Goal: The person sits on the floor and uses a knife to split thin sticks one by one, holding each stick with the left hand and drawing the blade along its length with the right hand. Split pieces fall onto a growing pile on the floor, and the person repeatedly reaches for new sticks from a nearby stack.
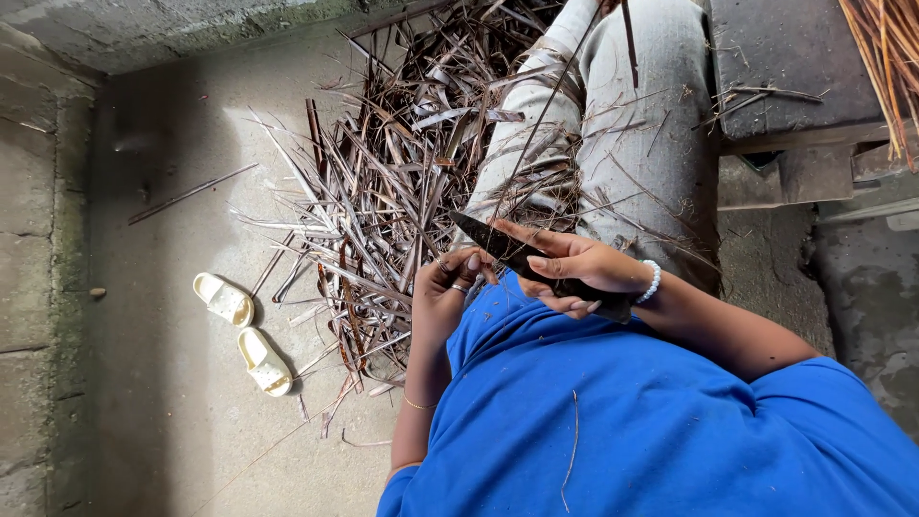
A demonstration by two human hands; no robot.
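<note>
The right hand [572, 273] is wrapping its grip tight around the handle of a dark knife [498, 244], index finger stretched along the back of the blade, probably to steady the edge and keep it angled away from the body. The blade tip is pointing out over the lap, toward the heap of dry leaf strips [383, 201] lying on the concrete floor [163, 239].

The left hand [450, 282] is sitting just beside the knife, on its heap side, fingers pinched together on a thin leaf rib [538, 120] that is running up and away from the blade across the grey trousers [632, 124]. Holding it taut like that looks meant to let the edge scrape along it.

The shavings are lying beyond the knife tip, spilling over the near leg, which suggests the waste is simply falling where the blade sheds it. A pair of pale sandals [244, 333] is lying well apart from the knife, past the heap's lower edge. A bundle of lighter strips [885, 57] is hanging far from the knife, by the dark bench [785, 57].
</note>
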